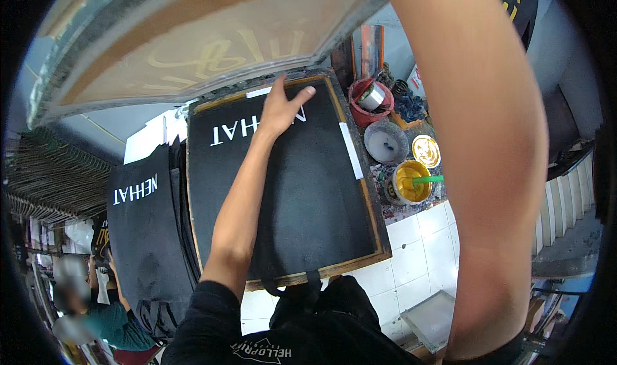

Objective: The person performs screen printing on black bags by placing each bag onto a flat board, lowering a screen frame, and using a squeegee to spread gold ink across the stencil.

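Under your left hand: black fabric (pixel 289 191) lies flat on a wood-edged printing board (pixel 376 233), white lettering near its far end.
Left hand: your left hand (pixel 281 111) is pressed palm down on the far end of the fabric, right on the lettering; fingers spread and flat, grasping nothing.
Right hand: your right arm (pixel 495 140) rises up past the camera toward the lifted screen frame (pixel 193 43); the hand itself is out of the picture, so you cannot tell whether its grip is clenched or released.
Long axis: the board and fabric run lengthwise away from you, near edge by your waist, far edge under the raised frame.
Which hand is nearer: the left, already touching the fabric; the right is up and well apart from it.
Screen frame: tilted up above the far end of the board, pale mesh with faint yellow shapes.
Right of the board: a yellow paint tub (pixel 411 182) with a green stick in it, a grey bowl (pixel 385 142), a red bucket (pixel 367 101), all just beside the board on the white tiled tabletop (pixel 424 236).
Left of the board: more black printed cloth (pixel 138 223) hangs in a stack.
Far left below: another person (pixel 103 313) in a teal top, well apart.
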`<state>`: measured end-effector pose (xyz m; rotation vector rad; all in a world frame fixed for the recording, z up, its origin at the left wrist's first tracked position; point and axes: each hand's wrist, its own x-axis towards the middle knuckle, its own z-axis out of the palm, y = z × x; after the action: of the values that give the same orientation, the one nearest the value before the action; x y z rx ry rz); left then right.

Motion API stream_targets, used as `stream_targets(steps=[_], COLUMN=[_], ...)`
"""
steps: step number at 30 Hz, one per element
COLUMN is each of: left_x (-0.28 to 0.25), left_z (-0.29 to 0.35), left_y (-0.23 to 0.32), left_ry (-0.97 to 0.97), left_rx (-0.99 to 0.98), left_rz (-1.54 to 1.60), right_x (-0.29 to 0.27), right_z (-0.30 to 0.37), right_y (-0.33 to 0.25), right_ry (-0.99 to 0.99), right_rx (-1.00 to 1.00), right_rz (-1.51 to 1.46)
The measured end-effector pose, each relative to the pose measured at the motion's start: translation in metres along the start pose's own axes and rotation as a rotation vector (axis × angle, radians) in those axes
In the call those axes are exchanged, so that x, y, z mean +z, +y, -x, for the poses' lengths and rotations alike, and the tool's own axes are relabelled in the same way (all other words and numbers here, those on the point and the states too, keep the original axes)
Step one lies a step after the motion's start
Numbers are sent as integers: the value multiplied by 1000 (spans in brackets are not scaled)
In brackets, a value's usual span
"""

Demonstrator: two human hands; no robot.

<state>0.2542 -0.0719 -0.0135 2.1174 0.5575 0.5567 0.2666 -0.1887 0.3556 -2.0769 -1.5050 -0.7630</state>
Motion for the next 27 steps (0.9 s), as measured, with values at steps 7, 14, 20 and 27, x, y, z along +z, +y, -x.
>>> stream_targets(steps=[7,14,20,27], left_x=[-153,-113,-82,-88], left_z=[236,412,438,435], left_y=[58,9,-35,-34], left_ry=[281,27,-15,-54], left_rx=[408,-517,-705,-807], left_rz=[876,1024,1073,1099], right_x=[11,85,132,110], right_z=[139,346,367,371], right_y=[-45,-73,-78,-78], right_ry=[-130,-316,-350,-640], right_rx=[75,20,-32,4], right_rz=[39,-184,-187,-220])
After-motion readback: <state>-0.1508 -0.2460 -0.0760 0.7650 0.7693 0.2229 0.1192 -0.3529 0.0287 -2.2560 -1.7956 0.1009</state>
